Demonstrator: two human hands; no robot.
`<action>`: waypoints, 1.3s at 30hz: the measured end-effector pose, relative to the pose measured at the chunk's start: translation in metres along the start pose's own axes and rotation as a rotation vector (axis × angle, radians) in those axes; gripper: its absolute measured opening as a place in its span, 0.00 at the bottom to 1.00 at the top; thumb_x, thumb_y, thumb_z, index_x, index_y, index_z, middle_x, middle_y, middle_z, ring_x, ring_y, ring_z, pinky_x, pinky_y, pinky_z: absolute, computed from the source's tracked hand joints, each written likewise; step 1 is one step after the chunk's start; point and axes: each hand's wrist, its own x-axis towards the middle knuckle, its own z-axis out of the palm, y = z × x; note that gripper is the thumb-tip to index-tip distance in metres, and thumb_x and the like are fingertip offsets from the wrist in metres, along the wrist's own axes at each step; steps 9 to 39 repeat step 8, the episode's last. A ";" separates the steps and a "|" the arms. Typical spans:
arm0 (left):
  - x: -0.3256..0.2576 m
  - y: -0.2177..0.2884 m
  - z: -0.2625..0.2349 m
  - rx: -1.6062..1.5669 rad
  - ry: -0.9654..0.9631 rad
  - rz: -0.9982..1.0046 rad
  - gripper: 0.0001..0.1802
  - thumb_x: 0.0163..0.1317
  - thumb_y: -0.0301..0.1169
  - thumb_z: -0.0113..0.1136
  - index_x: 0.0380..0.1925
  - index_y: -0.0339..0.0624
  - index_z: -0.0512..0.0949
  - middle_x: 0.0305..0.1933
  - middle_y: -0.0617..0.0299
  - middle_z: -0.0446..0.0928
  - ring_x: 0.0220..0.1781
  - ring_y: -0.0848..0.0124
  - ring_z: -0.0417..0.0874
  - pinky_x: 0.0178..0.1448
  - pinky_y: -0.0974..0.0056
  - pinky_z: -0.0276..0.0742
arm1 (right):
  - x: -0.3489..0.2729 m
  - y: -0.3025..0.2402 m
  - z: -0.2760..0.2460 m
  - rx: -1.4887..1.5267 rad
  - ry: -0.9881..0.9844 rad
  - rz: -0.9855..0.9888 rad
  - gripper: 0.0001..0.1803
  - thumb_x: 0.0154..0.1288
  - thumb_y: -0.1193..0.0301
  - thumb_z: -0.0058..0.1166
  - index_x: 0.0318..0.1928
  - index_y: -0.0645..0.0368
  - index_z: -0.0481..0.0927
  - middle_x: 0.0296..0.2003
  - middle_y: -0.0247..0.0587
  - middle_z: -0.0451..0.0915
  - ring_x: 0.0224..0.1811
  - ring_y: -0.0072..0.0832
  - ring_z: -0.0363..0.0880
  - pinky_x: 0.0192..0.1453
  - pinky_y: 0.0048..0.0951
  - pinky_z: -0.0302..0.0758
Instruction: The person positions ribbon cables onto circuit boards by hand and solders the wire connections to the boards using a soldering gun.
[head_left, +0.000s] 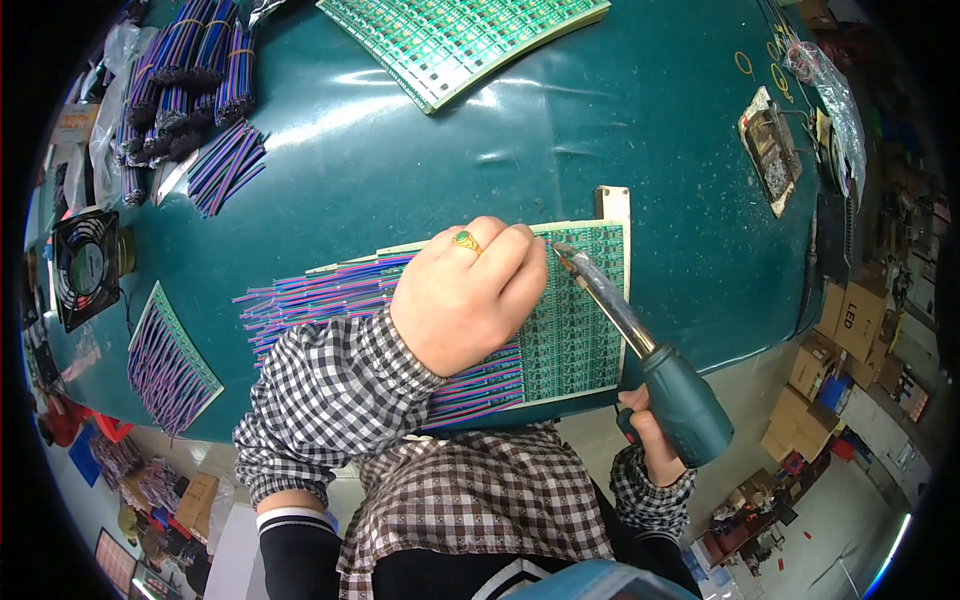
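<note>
My left hand [468, 292], with a ring on one finger, is closed above a green circuit board panel [580, 340]. Its fingertips curl down near the board's top edge, and what they pinch is hidden beneath the hand. My right hand [652, 436] grips a soldering gun [685, 405] with a dark green body. The gun's metal tip meets or nearly meets the panel just right of my left fingers. Rows of thin blue, pink and black wires [330, 290] run leftward from the panel under my left wrist and sleeve. The panel's right part carries no wires.
Bundled wires [190, 60] and loose wires [226, 165] lie at the back left. A small fan [88, 262] stands at the left edge, near another wired board [175, 360]. Stacked panels [470, 40] sit at the back. A soldering iron tray [770, 150] is at the right.
</note>
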 end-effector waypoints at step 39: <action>0.000 0.000 -0.001 -0.011 -0.016 -0.004 0.20 0.48 0.27 0.59 0.43 0.32 0.80 0.43 0.56 0.76 0.42 0.64 0.80 0.43 0.62 0.80 | -0.005 0.004 -0.006 0.102 0.024 -0.002 0.38 0.53 0.66 0.75 0.59 0.73 0.72 0.39 0.48 0.86 0.38 0.33 0.87 0.49 0.31 0.82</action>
